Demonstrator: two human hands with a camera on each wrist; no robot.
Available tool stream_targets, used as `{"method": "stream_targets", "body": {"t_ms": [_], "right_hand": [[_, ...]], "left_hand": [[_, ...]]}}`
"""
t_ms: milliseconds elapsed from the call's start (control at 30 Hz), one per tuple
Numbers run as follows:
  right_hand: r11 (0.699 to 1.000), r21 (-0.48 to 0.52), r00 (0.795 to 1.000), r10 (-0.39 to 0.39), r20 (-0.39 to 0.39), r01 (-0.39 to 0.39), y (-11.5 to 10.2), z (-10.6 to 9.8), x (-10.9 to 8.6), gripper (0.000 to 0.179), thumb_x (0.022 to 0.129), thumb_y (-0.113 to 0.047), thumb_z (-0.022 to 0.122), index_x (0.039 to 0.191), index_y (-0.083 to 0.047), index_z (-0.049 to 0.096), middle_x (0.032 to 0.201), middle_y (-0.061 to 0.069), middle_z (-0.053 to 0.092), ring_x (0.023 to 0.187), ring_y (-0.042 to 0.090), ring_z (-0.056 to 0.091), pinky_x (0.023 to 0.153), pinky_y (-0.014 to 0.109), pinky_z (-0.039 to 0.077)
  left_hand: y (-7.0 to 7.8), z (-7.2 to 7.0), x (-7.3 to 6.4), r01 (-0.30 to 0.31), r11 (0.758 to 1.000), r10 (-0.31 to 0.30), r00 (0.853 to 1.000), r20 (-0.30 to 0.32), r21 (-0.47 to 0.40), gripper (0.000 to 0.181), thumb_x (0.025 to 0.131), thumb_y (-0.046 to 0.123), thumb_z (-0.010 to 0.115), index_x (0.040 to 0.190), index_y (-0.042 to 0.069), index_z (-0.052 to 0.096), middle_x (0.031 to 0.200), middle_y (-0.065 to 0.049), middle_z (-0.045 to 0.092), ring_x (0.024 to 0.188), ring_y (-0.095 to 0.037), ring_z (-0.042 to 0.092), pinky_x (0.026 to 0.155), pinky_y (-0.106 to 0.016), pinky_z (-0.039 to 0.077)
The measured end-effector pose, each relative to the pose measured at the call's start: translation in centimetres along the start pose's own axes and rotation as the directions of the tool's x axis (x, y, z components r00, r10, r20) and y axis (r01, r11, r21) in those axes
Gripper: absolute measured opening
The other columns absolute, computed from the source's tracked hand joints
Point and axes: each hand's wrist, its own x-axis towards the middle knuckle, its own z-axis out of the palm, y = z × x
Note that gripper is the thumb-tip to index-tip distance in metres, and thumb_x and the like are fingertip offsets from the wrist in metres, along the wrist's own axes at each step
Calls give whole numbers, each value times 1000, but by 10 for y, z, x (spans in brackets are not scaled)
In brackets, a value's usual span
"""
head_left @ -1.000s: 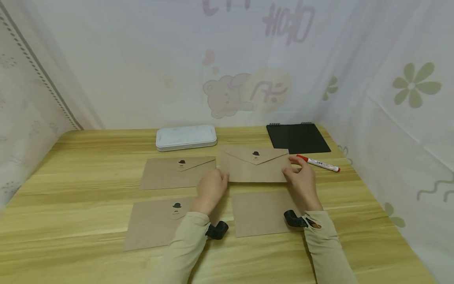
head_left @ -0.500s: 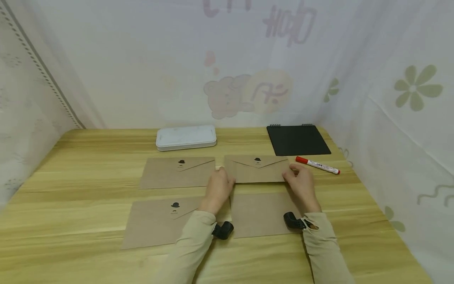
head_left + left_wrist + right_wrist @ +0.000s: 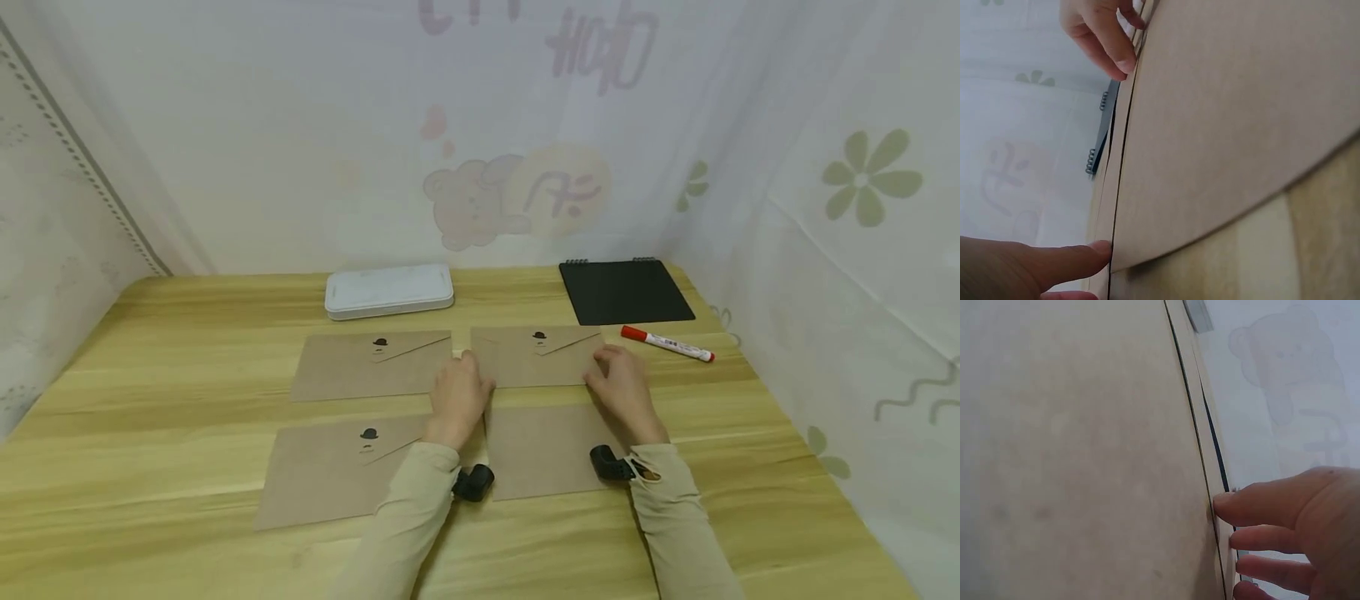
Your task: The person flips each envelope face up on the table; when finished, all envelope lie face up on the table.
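In the head view a kraft-paper envelope (image 3: 517, 364) with a hat print on its flap lies low at the back right, between my hands. My left hand (image 3: 459, 398) holds its near left corner with thumb and fingers. At the right end, my right hand (image 3: 624, 390) has its thumb at the near edge and its other fingers curled beside the side edge. Just in front lies a plain-faced envelope (image 3: 551, 450); it fills much of both wrist views. Two more hat-printed envelopes are at the left: a back one (image 3: 360, 375) and a front one (image 3: 322, 475), partly hidden by my left sleeve.
A white flat case (image 3: 390, 293) sits at the back of the wooden table (image 3: 172, 400). Behind the right-hand envelopes is a black spiral notebook (image 3: 628, 293), with a red-capped marker (image 3: 671, 343) before it. A printed white curtain (image 3: 300, 150) borders the table.
The back right envelope, tilted up facing me a second ago, has come down flat between my hands. My right hand has shifted slightly left; my left hand has moved a little to the right.
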Motion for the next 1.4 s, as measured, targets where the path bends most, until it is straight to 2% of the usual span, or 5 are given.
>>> {"method": "stream_targets", "body": {"t_ms": [433, 633, 867, 1167, 1400], "right_hand": [[999, 47, 1000, -11, 7, 11, -2, -26, -2, 40, 90, -13, 58, 119, 14, 53, 122, 32, 50, 114, 46, 45, 94, 55, 36], [989, 118, 992, 81, 98, -92, -2, -79, -26, 50, 97, -31, 50, 130, 7, 47, 130, 29, 45, 113, 46, 46, 87, 56, 41], [989, 59, 965, 119, 232, -136, -3, -98, -82, 52, 95, -35, 52, 123, 9, 51, 103, 22, 64, 89, 32, 63, 71, 43, 51], [954, -90, 894, 298, 334, -285, -6, -75, -115, 51, 91, -38, 56, 111, 9, 56, 99, 18, 64, 90, 33, 60, 73, 45, 48], [914, 102, 897, 356, 262, -393, -1, -71, -127, 47, 94, -29, 54, 116, 13, 54, 103, 21, 62, 91, 30, 60, 73, 41, 50]], "left_hand": [[5, -18, -1, 92, 995, -88, 987, 137, -24, 59, 84, 39, 68, 111, -11, 51, 88, -24, 61, 77, -37, 62, 58, -43, 50], [15, -46, -26, -104, 993, 90, 977, 191, 64, 51, 84, 38, 69, 103, -7, 55, 86, -20, 58, 73, -33, 59, 61, -42, 49], [15, -55, -65, -352, 933, 332, 922, 200, 75, 61, 75, 36, 78, 113, -5, 53, 106, -22, 54, 92, -37, 52, 75, -47, 44], [1, -34, -81, -415, 905, 349, 852, 391, 95, 82, 77, 46, 71, 137, -2, 41, 143, -18, 36, 136, -39, 19, 100, -66, 16], [0, -31, -83, -398, 915, 347, 854, 388, 58, 80, 75, 41, 74, 136, -1, 44, 141, -17, 39, 135, -39, 19, 99, -68, 10]]}}
